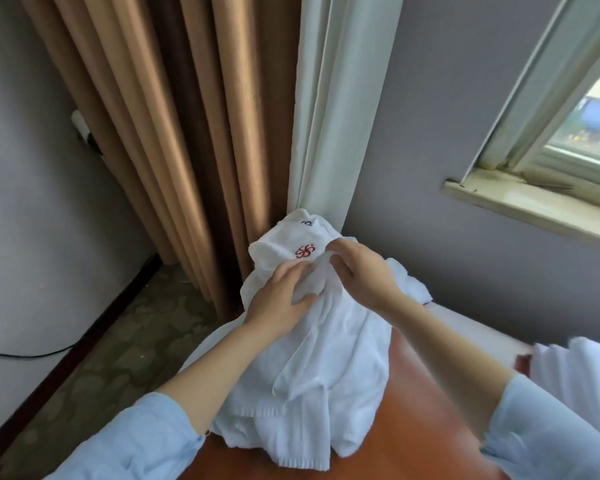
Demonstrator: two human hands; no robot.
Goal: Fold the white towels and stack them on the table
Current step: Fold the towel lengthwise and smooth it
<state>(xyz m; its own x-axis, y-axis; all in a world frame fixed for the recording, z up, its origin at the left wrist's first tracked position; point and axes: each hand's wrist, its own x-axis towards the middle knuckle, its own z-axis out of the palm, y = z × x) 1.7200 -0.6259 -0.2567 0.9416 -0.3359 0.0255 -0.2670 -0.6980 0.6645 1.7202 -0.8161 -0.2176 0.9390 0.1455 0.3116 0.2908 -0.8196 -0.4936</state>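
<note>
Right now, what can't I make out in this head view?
- Towel heap: its folds hide how many towels it holds.
- White cloth at right edge: blurred, cut off; folded or not, unclear.
- Table: mostly under the heap, cut off below.
- Blue mark: too small, partly tucked under.

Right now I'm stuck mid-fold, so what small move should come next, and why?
Probably draw the left hand and right hand apart to spread the white towel: both pinch it near the top, and it droops crumpled onto the table.

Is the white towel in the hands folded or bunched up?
Bunched, unfolded: the white towel drapes crumpled from the left hand and right hand.
</note>
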